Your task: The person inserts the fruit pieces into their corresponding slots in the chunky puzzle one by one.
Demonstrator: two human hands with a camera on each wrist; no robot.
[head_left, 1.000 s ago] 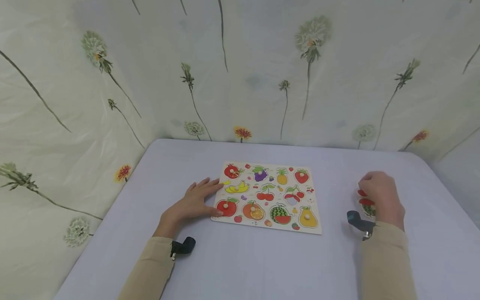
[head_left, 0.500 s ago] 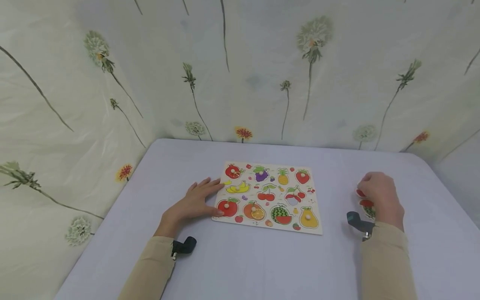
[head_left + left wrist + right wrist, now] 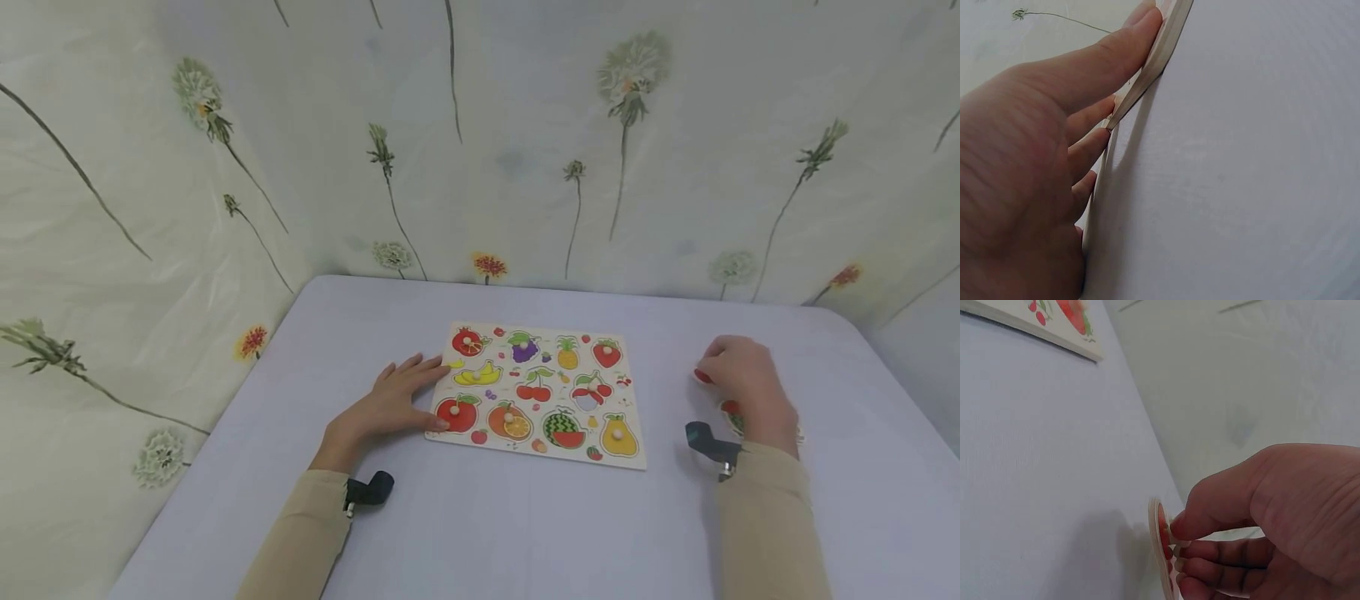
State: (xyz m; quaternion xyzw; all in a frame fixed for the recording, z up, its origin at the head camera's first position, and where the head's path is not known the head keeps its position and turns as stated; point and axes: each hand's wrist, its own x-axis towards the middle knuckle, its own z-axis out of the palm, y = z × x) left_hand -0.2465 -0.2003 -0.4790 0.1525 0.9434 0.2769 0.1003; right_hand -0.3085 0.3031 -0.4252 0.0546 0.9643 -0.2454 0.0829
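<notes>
A fruit puzzle board (image 3: pixel 468 439) lies near the middle of the table. My left hand (image 3: pixel 386 404) rests at its left side, fingers spread and straight, with the thumb on the near left corner by the apple. My right hand (image 3: pixel 742 379), out to the right, pinches the knob of a red puzzle piece (image 3: pixel 1164 534) between thumb and fingers. The right wrist view shows this piece edge-on, tilted up above the tabletop; most of its picture is hidden. Below the right hand lies a watermelon puzzle piece (image 3: pixel 731 413), partly covered by the hand and wrist.
The board carries several fruit pictures with knobs, such as bananas (image 3: pixel 480 375), an orange (image 3: pixel 510 421) and a pear (image 3: pixel 619 437). White cloth covers the table (image 3: pixel 525 533). A dandelion-patterned curtain (image 3: pixel 525 208) rises behind its far edge.
My right hand has moved left and slightly away from me with the red piece, off the watermelon piece's side. My left hand stays on the board. The head view has shifted a little.
</notes>
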